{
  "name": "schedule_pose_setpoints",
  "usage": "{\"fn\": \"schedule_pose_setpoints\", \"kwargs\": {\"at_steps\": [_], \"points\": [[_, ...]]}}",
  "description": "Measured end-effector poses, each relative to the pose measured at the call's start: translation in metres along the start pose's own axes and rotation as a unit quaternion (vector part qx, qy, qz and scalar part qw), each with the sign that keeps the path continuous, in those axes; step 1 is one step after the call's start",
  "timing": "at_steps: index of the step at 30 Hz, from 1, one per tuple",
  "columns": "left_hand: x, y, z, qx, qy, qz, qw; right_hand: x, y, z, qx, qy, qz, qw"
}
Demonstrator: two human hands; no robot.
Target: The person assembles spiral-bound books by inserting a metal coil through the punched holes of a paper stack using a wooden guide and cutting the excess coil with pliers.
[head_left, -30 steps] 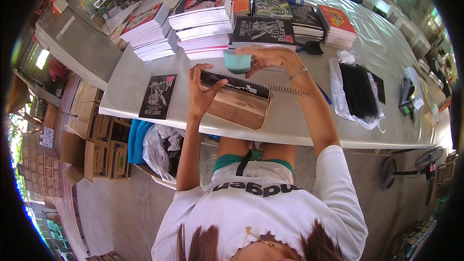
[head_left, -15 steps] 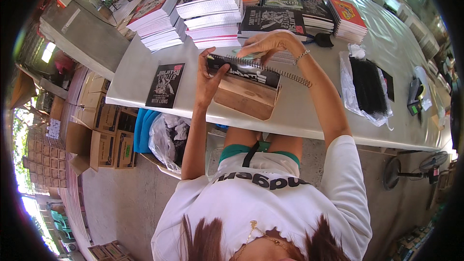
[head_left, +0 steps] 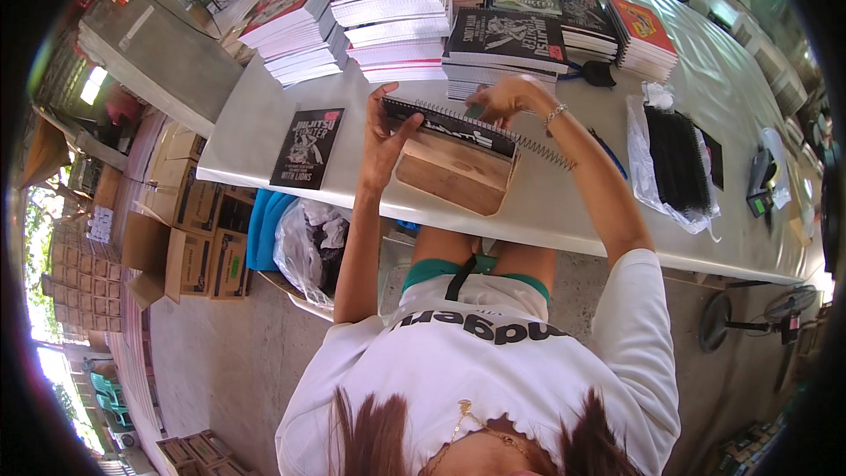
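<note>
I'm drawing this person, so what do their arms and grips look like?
Loose white short sleeves leave both forearms bare. A silver-coloured chain bracelet circles the right one. The left grip and right grip wear no gloves.

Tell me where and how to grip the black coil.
Probably best pinched lightly by its free tail, coming from the right: the black coil is thin and juts past the right end of the notebook, while the left hand holds the left end.
</note>
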State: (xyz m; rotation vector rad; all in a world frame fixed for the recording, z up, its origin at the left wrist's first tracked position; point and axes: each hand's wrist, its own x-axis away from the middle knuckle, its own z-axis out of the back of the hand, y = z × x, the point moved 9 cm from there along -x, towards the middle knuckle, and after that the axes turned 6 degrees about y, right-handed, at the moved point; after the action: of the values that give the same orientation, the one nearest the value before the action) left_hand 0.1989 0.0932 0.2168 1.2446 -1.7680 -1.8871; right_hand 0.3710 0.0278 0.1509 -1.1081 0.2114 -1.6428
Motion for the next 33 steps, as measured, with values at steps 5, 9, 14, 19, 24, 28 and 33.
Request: {"fn": "schedule_pose_setpoints", "kwargs": {"at_steps": [5,9,14,19,24,28,33], "points": [[0.003,-0.004,0.008,0.001,0.015,-0.008,1.0,0.005,0.004,-0.029,-0.033,-0.025,0.022,0.999],[0.007,-0.005,0.015,0.0,0.022,-0.007,1.0,0.025,-0.014,-0.034,-0.055,-0.03,0.002,0.998],[0.003,0.001,0.005,0.012,0.016,0.001,1.0,0.005,0.006,-0.025,0.058,0.038,0.126,0.99],[0.005,-0.001,0.009,0.01,0.019,0.001,1.0,0.009,-0.009,-0.003,-0.01,0.11,0.128,0.986],[0.007,0.003,0.011,-0.008,0.018,-0.013,1.0,0.028,-0.077,0.013,-0.342,0.023,0.221,0.913],[0.007,-0.003,0.009,0.047,0.013,0.008,0.999,0.019,-0.081,0.005,-0.135,0.074,0.128,0.98],[0.003,-0.01,0.011,0.041,0.02,-0.005,0.999,0.007,-0.074,0.025,-0.173,0.067,0.068,0.98]]}}
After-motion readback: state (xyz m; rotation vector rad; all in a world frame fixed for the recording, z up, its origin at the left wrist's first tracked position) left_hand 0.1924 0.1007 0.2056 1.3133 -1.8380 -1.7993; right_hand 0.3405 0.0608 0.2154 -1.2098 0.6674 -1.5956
